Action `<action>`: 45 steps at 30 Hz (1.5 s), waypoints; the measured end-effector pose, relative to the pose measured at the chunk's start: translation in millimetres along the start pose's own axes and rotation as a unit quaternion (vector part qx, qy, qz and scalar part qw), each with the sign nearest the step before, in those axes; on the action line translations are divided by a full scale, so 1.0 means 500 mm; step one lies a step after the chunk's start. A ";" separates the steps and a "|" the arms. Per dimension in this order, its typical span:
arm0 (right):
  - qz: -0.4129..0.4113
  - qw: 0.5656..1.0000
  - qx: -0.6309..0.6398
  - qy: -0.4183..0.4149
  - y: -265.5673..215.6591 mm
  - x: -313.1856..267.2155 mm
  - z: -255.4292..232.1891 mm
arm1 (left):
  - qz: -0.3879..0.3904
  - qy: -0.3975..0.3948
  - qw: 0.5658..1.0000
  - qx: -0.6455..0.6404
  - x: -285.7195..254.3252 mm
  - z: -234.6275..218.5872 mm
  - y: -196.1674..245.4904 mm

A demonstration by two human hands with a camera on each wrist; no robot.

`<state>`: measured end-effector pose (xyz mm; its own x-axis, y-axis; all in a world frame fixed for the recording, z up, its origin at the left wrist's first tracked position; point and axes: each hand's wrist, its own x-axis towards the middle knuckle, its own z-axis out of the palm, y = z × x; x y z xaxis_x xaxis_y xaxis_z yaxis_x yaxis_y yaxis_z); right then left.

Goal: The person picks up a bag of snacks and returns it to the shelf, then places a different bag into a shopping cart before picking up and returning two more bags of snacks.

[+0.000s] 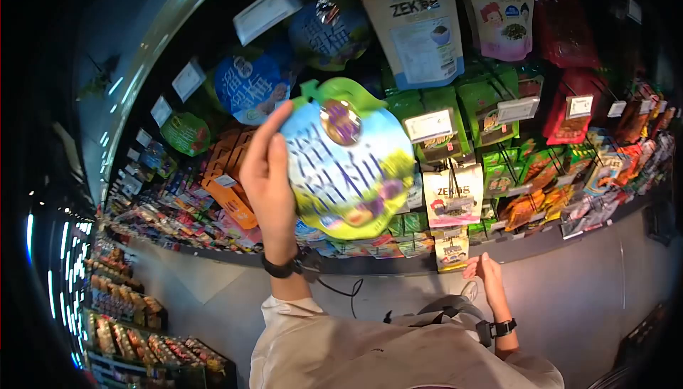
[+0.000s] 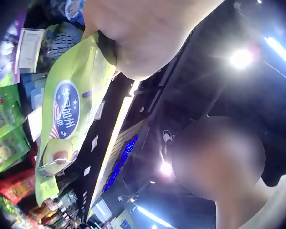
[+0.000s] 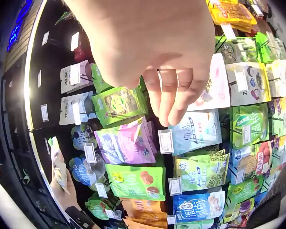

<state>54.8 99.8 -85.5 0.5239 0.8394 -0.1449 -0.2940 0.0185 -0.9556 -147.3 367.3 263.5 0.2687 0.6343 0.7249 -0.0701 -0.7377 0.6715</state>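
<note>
My left hand [image 1: 274, 175] grips the left edge of a round blue and green snack pouch [image 1: 348, 168], its printed front facing the head camera. The left wrist view shows the same pouch [image 2: 69, 109] from its yellow-green back, with the hand [image 2: 143, 33] at its top end. Low at the right, my right hand [image 1: 489, 275] holds nothing, its fingers loosely bent, near a small yellow pouch [image 1: 452, 252] on the rack. In the right wrist view the right hand [image 3: 157, 62] hangs in front of the hanging bags, and the pouch [image 3: 59, 164] appears edge-on at lower left.
Hooks with price tags carry rows of bagged snacks [image 1: 420, 33], including round blue pouches [image 1: 252, 83] behind the held one. The rack's dark lower edge [image 1: 384, 266] curves above the grey floor [image 1: 569, 268]. More stocked shelves [image 1: 142, 339] stand at lower left.
</note>
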 end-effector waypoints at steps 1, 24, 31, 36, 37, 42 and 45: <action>-0.002 1.000 0.003 -0.009 -0.011 0.026 -0.031 | 0.018 0.015 1.000 -0.003 0.031 0.013 -0.010; -0.003 0.999 -0.017 -0.042 -0.057 0.217 -0.159 | 0.088 0.142 0.981 -0.097 0.230 0.050 -0.095; -0.008 0.999 -0.010 -0.036 -0.049 0.224 -0.155 | 0.073 0.123 0.987 -0.073 0.238 0.041 -0.085; 0.007 0.999 -0.003 -0.042 -0.032 0.231 -0.141 | 0.048 0.139 0.988 -0.049 0.229 0.028 -0.068; 0.006 0.999 -0.007 -0.044 -0.027 0.231 -0.140 | 0.041 0.130 0.990 -0.047 0.226 0.024 -0.065; 0.011 0.999 -0.013 -0.048 -0.027 0.233 -0.128 | 0.015 0.095 0.994 -0.050 0.223 -0.002 -0.050; 0.022 0.998 -0.001 -0.057 -0.028 0.233 -0.126 | -0.018 0.072 0.993 -0.095 0.232 -0.031 -0.060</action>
<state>170.0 163.2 -105.1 0.4167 0.8954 -0.1568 -0.3124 -0.0209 -0.9497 -129.2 466.4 329.8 0.1353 0.6963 0.7049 -0.2467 -0.6653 0.7046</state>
